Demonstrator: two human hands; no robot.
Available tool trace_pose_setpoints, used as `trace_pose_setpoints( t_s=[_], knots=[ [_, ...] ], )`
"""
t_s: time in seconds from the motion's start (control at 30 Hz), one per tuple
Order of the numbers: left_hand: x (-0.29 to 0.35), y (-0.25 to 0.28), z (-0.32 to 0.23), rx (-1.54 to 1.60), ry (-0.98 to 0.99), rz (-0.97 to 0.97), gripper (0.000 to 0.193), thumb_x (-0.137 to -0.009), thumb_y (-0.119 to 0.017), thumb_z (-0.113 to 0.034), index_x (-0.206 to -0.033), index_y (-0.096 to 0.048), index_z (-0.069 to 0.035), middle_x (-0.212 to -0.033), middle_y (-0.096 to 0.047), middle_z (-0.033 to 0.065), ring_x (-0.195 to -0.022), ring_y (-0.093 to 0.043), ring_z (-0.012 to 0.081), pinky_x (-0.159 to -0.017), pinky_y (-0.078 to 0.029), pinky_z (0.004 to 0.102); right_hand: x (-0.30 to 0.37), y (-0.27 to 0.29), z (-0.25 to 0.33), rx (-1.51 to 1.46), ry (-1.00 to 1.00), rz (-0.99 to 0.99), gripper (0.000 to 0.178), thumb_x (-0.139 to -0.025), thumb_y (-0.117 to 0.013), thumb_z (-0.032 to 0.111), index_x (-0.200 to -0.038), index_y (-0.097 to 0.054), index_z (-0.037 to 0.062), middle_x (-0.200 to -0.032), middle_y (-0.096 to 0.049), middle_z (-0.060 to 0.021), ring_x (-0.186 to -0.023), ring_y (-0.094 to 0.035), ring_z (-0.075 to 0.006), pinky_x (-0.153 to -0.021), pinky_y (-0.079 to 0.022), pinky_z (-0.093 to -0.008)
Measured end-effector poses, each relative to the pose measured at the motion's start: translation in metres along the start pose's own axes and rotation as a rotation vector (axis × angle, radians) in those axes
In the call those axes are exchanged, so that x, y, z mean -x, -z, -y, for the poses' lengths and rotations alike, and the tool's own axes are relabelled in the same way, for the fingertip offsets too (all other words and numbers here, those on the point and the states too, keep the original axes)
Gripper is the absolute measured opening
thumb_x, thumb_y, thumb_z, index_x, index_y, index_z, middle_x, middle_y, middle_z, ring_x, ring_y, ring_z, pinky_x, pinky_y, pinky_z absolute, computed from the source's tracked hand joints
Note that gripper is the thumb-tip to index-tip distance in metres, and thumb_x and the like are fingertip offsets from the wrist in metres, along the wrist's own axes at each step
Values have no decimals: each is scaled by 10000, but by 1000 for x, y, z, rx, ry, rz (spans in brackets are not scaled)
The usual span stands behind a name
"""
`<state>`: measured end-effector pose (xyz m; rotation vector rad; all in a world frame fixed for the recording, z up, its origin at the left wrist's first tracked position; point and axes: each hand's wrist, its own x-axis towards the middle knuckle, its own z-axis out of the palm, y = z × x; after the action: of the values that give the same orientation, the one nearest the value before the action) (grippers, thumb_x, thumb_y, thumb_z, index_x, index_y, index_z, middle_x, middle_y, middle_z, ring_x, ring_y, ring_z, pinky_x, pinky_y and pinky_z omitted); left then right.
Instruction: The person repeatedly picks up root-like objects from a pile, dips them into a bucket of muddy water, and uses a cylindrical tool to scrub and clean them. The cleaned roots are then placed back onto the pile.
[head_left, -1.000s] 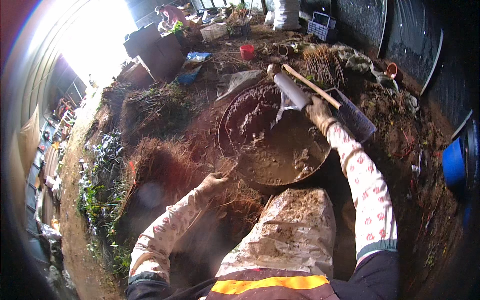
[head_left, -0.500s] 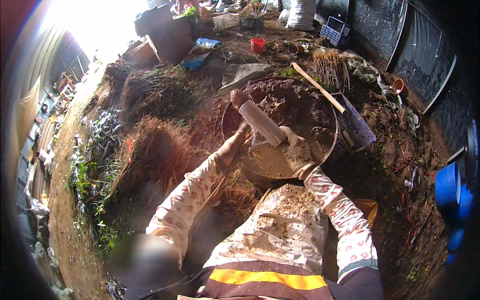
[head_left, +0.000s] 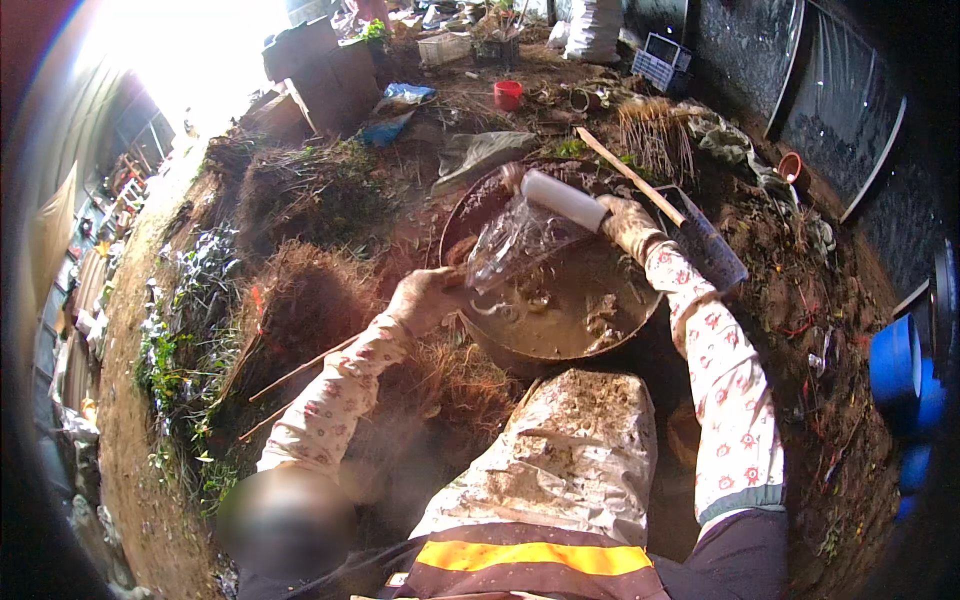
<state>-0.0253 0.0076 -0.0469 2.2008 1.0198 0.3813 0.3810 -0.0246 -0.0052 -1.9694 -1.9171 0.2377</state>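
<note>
My right hand (head_left: 630, 228), in a muddy glove, grips one end of a roll of clear plastic film (head_left: 563, 200). A brown core end sticks out at the roll's other end. A sheet of loose film (head_left: 515, 243) stretches from the roll down to my left hand (head_left: 425, 298), whose closed fingers are at its edge. Thin woody stems (head_left: 305, 372) slant out from under my left forearm; whether that hand also holds them I cannot tell. Below the film stands a wide round tub (head_left: 520, 362) with wet brown mud (head_left: 555, 318) inside and darker soil at its far side.
A wooden handle (head_left: 630, 175) leans by a dark plastic crate (head_left: 712, 250) right of the tub. Bundles of rooted plants (head_left: 300, 290) lie at the left. Farther off are a red bucket (head_left: 508, 95) and cardboard boxes (head_left: 335, 85). Blue barrels (head_left: 895, 370) stand at the right.
My hands have moved apart. The right has carried the roll up and to the right, and the left has drawn back left, with the film now spread between them.
</note>
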Motion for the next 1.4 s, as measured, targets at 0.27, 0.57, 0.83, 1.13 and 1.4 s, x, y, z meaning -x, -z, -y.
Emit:
trace_pose_setpoints(
  t_s=[0.27,0.57,0.83,1.13,1.4],
  knots=[
    [-23,0,-38,-103,55,-42,481,-871,-674,-516,-1154,-724,-131,-1059,-749,97,-969,-713,253,-853,-545,379,78,-23,18,776,501,416,516,-990,-418,91,-1451,-354,-133,-900,-696,-158,-764,-715,-270,-561,-578,-391],
    [-9,4,-51,-638,-539,4,292,-914,-610,-259,-1200,-636,-208,-767,-664,59,-720,-705,253,-578,-565,394,58,37,38,382,502,88,227,-931,-579,132,-1156,-608,149,-829,-704,-121,-790,-729,-268,-705,-600,-413],
    [-4,38,-43,-328,-432,-75,272,-883,-691,-365,-1082,-674,-181,-728,-675,61,-706,-698,273,-613,-548,403,93,-13,19,362,576,434,271,-940,-574,159,-1211,-572,138,-783,-701,-106,-704,-717,-293,-573,-577,-389],
    [5,28,-66,-605,-431,86,294,-895,-656,-443,-1025,-696,-182,-729,-671,96,-673,-677,322,-598,-522,445,112,-47,-51,-154,24,294,238,-935,-604,223,-1104,-638,59,-857,-704,-151,-818,-714,-267,-683,-582,-390],
    [24,10,-67,-659,-339,-7,304,-916,-635,-438,-1089,-613,-189,-782,-691,72,-741,-711,299,-575,-545,455,134,65,68,494,980,-134,321,-941,-611,300,-1156,-570,66,-710,-607,-55,-577,-622,-208,-495,-512,-345]
  ],
)
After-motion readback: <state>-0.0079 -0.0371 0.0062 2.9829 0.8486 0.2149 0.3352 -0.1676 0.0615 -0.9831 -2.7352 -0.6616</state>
